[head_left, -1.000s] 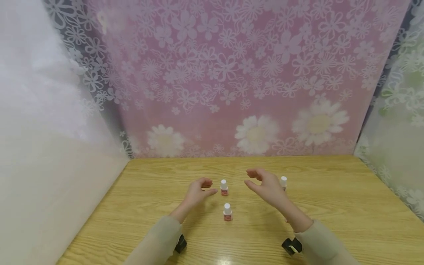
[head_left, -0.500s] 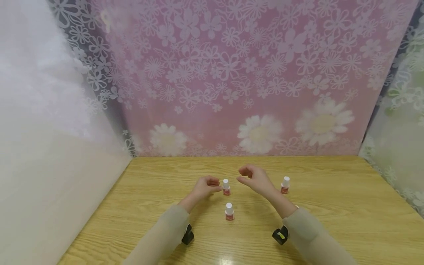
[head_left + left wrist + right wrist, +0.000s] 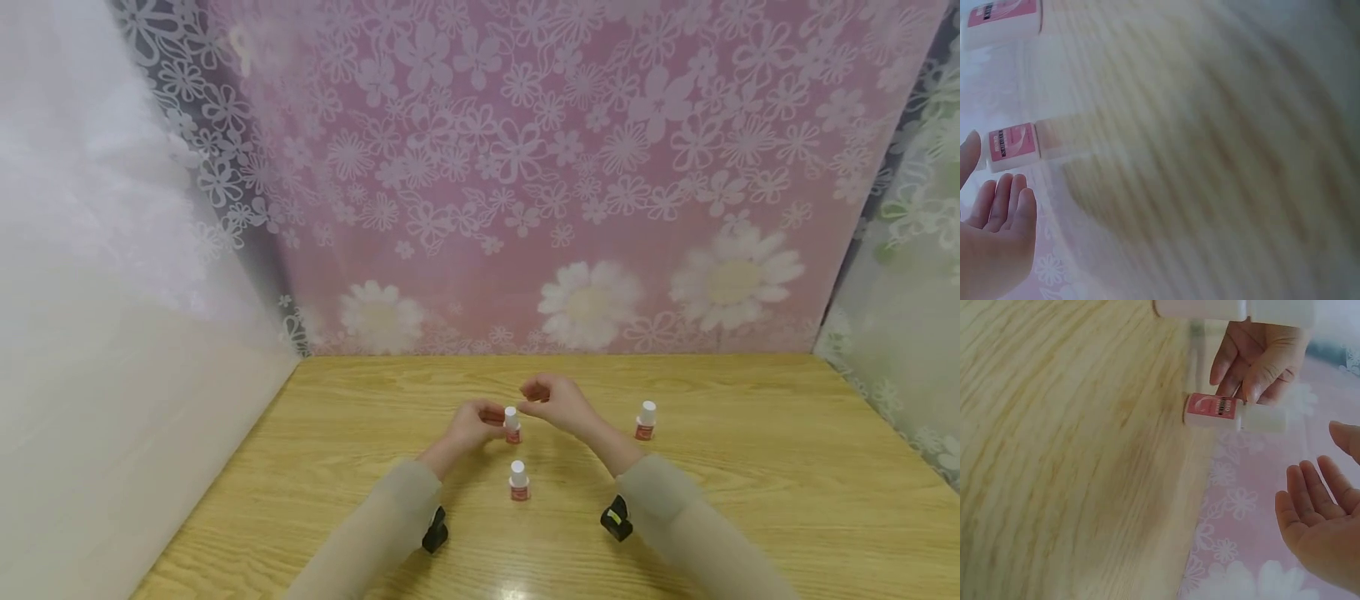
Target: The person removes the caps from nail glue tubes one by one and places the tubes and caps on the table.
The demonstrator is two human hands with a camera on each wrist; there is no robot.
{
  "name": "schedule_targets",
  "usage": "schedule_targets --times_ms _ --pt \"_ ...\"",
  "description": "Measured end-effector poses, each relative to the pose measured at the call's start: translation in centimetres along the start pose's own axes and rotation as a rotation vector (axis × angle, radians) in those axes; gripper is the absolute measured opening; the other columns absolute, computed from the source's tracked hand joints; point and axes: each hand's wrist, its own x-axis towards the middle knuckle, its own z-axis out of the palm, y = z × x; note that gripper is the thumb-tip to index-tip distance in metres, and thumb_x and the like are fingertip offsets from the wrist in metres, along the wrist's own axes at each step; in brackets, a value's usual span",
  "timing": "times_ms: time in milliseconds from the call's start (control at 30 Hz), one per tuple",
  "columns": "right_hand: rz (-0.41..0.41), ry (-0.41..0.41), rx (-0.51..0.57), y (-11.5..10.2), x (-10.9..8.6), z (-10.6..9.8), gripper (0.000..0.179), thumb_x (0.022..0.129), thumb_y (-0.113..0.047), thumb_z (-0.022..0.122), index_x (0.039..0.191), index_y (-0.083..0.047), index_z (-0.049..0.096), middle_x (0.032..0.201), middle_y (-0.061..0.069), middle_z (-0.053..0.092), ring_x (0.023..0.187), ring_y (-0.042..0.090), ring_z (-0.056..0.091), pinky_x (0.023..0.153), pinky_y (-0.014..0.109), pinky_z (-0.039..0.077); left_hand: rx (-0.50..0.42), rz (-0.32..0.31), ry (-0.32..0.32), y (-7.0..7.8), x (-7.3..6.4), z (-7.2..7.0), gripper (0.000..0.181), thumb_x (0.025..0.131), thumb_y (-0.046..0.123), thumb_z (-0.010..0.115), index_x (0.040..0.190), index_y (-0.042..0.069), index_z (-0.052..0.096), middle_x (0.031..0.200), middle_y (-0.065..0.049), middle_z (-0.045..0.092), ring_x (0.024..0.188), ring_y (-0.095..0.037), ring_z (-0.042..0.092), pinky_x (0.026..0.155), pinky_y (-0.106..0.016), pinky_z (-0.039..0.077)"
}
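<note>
A small white bottle [image 3: 512,427] with a white cap and a red-pink label stands upright mid-table. At its left side is my left hand [image 3: 474,425], thumb and fingertips right by the bottle. In the left wrist view, the fingers [image 3: 1021,197] of that hand are fairly straight beside the labelled bottle [image 3: 1013,147]. From the right, my right hand [image 3: 558,404] hovers close to the cap with its thumb apart from the fingers. The right wrist view has this hand [image 3: 1329,519] loosely spread and holding nothing, below the capped bottle [image 3: 1213,412].
A matching bottle [image 3: 519,482] stands nearer the front edge, and another bottle [image 3: 645,421] is at the right. Flowered pink cloth [image 3: 480,208] hangs behind the wooden table [image 3: 360,517], and a pale sheet [image 3: 135,333] hangs at the left.
Both hands have come inward to the middle bottle, the left moving right and the right moving left. The bottle at the right, partly covered before, now shows fully. The bottles stay put.
</note>
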Motion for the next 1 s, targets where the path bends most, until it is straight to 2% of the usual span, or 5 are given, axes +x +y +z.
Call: schedule_targets --times_ms 333,633,767,1000 --pt "-0.034 -0.033 -0.067 0.5 0.6 1.3 0.028 0.076 -0.012 0.069 0.097 0.004 0.059 0.092 0.011 0.061 0.087 0.025 0.057 0.073 0.034 0.046 -0.021 0.019 -0.016 -0.3 0.4 0.6 0.034 0.071 -0.002 0.071 0.101 -0.008 0.057 0.089 -0.012 0.062 0.082 -0.021 0.059 0.071 -0.03 0.047" --pt "0.007 -0.054 -0.049 0.7 1.3 2.1 0.03 0.074 -0.015 0.072 0.095 0.003 0.06 0.085 0.005 0.06 0.082 0.02 0.056 0.071 0.033 0.045 0.017 -0.002 0.009 -0.3 0.6 0.9 0.026 0.07 -0.003 0.072 0.093 -0.005 0.059 0.081 -0.01 0.063 0.077 -0.017 0.059 0.069 -0.028 0.046" --pt "0.013 -0.051 -0.04 0.9 1.4 2.6 0.024 0.073 -0.013 0.073 0.088 0.001 0.06 0.079 0.002 0.059 0.075 0.015 0.055 0.067 0.03 0.045 0.037 -0.008 0.02 -0.4 0.5 1.0 0.021 0.07 -0.002 0.072 0.087 -0.004 0.06 0.077 -0.008 0.064 0.072 -0.014 0.059 0.066 -0.026 0.045" --pt "0.047 -0.032 -0.033 0.7 1.2 2.8 0.02 0.071 -0.009 0.074 0.077 -0.004 0.057 0.07 0.0 0.055 0.067 0.012 0.052 0.06 0.026 0.043 0.054 0.026 0.02 -0.3 0.6 1.2 0.02 0.067 0.0 0.075 0.082 -0.003 0.062 0.073 -0.007 0.064 0.066 -0.01 0.056 0.061 -0.023 0.044"
